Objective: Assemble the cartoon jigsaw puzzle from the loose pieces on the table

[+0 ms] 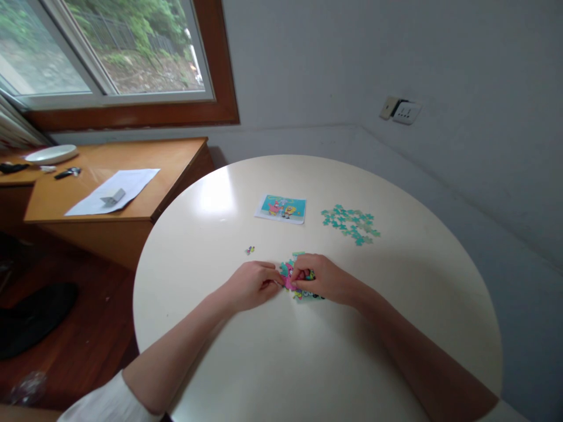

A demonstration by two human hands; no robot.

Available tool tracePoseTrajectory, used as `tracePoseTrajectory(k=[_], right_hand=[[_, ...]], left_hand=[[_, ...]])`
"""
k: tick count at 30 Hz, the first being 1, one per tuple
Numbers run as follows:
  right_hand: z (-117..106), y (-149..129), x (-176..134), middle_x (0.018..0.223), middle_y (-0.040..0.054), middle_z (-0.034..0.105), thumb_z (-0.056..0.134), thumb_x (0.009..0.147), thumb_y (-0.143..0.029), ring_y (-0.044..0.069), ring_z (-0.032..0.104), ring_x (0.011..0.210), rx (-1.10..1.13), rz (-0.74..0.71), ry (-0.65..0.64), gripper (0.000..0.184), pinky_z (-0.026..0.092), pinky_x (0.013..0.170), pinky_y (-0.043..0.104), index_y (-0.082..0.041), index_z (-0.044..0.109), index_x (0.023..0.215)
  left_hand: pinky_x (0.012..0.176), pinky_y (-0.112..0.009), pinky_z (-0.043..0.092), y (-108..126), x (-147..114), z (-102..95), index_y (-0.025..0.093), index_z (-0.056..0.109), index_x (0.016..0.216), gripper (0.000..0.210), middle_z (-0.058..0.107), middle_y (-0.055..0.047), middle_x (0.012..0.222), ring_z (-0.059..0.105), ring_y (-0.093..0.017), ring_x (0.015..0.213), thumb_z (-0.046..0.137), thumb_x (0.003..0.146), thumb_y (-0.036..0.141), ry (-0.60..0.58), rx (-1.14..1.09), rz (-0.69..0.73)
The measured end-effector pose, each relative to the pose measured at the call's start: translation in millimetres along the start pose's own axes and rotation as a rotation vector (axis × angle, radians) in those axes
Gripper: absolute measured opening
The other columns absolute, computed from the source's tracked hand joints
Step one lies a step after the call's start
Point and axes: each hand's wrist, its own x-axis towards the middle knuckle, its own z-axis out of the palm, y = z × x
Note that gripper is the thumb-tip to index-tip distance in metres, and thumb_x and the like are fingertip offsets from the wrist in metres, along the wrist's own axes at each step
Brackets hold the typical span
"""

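A partly joined jigsaw puzzle (288,283), with pink, teal and yellow parts, lies on the round white table (211,351). At its left edge the closed fingertips of my left hand (256,285) press on a pink part. My right hand (324,279) is over the puzzle's right side, thumb and fingers pinched at a piece there, and it hides much of the picture. A small loose piece (250,250) lies beyond my left hand. Farther back is a printed picture card (282,209) with cartoon figures.
Several teal puzzle pieces (350,223) lie spread at the table's right. To the left stands a wooden desk (176,155) bearing white paper (136,177), a small grey-white block (113,197) and a white dish (51,154). A wall runs along the right, with a socket (407,112).
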Motion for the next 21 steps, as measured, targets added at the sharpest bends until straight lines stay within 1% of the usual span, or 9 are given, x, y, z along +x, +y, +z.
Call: tracePoseTrajectory(k=[6,10,14,19,21], right_hand=[[0.6,0.6,0.3,0.063,-0.0007,0.057,0.059,0.07,-0.015,0.011,0.052,0.063,0.007,-0.001,-0.002,0.007,0.036,0.058,0.021,-0.016,0.064,0.065],[1.0,0.9,0.8,0.063,-0.0009,0.057,0.059,0.069,-0.013,0.011,0.051,0.063,0.003,0.01,-0.005,0.007,0.036,0.058,0.02,-0.016,0.064,0.064],[1.0,1.3,0.5,0.063,-0.0008,0.057,0.059,0.068,-0.012,0.011,0.052,0.063,0.003,0.003,-0.003,0.007,0.036,0.059,0.02,-0.016,0.064,0.064],[1.7,0.4,0.2,0.061,-0.0013,0.055,0.059,0.068,-0.013,0.01,0.049,0.06,0.008,-0.002,0.006,0.007,0.035,0.056,0.02,-0.016,0.063,0.063],[2.0,0.1,1.0,0.059,-0.0022,0.052,0.058,0.067,-0.013,0.009,0.047,0.056,0.015,0.011,0.044,0.007,0.034,0.053,0.019,-0.015,0.062,0.063]], left_hand=[[0.053,-0.017,0.034,0.3,-0.7,-0.4,0.017,0.067,0.081,0.032,0.055,0.0,0.064,0.046,-0.007,0.053,0.042,0.068,0.003,0.004,-0.002,0.035],[0.053,-0.016,0.033,1.4,0.6,-0.9,0.016,0.066,0.075,0.028,0.055,-0.001,0.062,0.046,-0.007,0.054,0.041,0.07,0.004,-0.04,-0.003,0.077],[0.053,-0.016,0.033,2.2,1.6,-1.3,0.015,0.065,0.07,0.027,0.055,-0.001,0.061,0.047,-0.008,0.055,0.041,0.071,0.004,-0.061,-0.001,0.071],[0.055,-0.017,0.035,-0.3,0.7,-0.3,0.015,0.065,0.069,0.027,0.056,-0.002,0.064,0.049,-0.009,0.057,0.04,0.072,0.006,-0.058,-0.018,0.065],[0.054,-0.017,0.034,-1.6,0.0,0.9,0.016,0.065,0.071,0.027,0.056,-0.001,0.063,0.048,-0.008,0.056,0.04,0.071,0.005,-0.042,-0.035,0.081]])
